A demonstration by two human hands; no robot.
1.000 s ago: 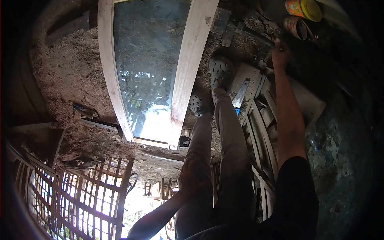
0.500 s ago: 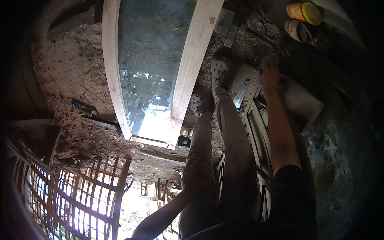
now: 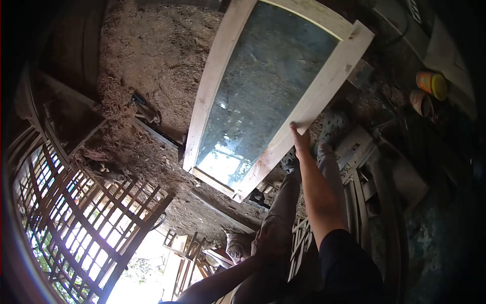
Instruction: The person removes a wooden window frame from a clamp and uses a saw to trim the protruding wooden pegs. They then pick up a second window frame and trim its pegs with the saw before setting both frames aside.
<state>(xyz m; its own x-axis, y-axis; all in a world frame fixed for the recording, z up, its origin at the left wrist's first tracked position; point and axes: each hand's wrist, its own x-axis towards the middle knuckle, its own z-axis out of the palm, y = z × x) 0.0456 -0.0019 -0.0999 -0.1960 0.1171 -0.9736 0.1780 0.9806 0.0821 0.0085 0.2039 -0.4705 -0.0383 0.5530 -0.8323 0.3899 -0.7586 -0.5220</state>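
A long pale wooden frame [image 3: 316, 99] with a glass pane [image 3: 273, 66] set in it stretches away from me, low over the floor. My right hand [image 3: 301, 141] grips the frame's right-hand rail, the thumb on the upper face and the other fingers mostly hidden by the rail. Resting on my trouser leg, in shadow, is my left hand [image 3: 259, 244]; it appears to lie flat and holds nothing I can see. Close beside the rail are my feet in perforated clogs [image 3: 334, 125].
Wood shavings cover the floor [image 3: 152, 55]. A dark hand tool [image 3: 146, 109] and a metal bar [image 3: 158, 136] lie left of the frame. A yellow-orange can [image 3: 431, 85] and an open tin [image 3: 421, 103] stand at far right. A slatted lattice [image 3: 86, 223] rises at lower left.
My right hand has come from the right side near the wooden pieces onto the frame's rail and taken hold. The view has turned, so the frame appears tilted and further right.
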